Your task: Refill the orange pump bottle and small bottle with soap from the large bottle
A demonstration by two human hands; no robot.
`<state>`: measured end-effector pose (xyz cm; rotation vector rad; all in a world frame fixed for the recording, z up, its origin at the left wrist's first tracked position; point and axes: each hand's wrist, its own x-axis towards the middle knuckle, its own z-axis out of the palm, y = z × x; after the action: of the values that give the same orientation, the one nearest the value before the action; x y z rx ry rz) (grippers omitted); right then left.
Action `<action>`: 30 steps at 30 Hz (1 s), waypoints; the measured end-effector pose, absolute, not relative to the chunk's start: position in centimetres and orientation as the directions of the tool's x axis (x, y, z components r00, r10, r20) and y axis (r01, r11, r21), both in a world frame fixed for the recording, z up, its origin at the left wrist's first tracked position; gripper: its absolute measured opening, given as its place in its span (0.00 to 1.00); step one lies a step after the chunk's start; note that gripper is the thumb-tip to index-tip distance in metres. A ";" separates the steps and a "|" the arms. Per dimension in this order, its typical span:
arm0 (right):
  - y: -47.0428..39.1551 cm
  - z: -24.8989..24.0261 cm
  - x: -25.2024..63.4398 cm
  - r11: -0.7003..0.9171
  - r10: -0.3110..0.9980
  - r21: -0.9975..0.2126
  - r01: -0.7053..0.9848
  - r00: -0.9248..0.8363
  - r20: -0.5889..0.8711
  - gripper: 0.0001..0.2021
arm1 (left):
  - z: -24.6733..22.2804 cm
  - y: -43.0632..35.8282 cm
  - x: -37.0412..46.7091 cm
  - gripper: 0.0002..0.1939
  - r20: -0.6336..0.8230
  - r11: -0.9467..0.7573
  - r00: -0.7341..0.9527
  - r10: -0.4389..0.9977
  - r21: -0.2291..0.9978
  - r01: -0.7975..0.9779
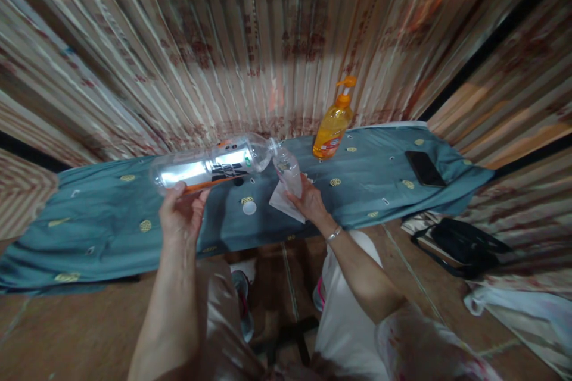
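Note:
My left hand (182, 211) is wrapped round the lower side of a large clear plastic bottle (214, 164) with a silver, black and orange label. This bottle lies nearly level in the air, its neck pointing right. At its neck is the mouth of a smaller clear plastic bottle (287, 168), which tilts up to the left. My right hand (309, 199) grips the small bottle near its lower end. Beneath that hand is a white tissue (286, 202); whether the fingers also hold it I cannot tell. A round white cap (249, 208) lies on the cloth between my hands.
A yellow pump bottle (333, 128) stands at the back of the teal tablecloth (111, 202). A black phone (424, 168) lies toward the right end. Curtains (268, 41) hang behind the table. A black bag (462, 247) rests low on the right.

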<state>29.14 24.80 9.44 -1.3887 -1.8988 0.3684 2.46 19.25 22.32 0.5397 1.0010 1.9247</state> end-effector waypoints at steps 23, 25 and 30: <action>24.6 9.9 29.1 0.352 0.921 -0.631 0.691 -0.136 0.364 0.34 | 21.8 19.7 1.5 0.12 0.067 -0.315 -0.488 0.871 0.838 -0.446; 24.6 10.0 29.0 0.353 0.920 -0.631 0.691 -0.131 0.370 0.34 | 22.0 19.7 1.6 0.12 0.064 -0.312 -0.486 0.871 0.837 -0.449; 24.5 10.1 29.0 0.343 0.924 -0.625 0.701 -0.132 0.359 0.34 | 22.8 19.5 2.3 0.13 0.026 -0.319 -0.520 0.854 0.816 -0.482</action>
<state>29.00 24.53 10.10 -1.4231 -1.8979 0.3988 2.30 19.50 22.77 0.5877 0.9861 1.9391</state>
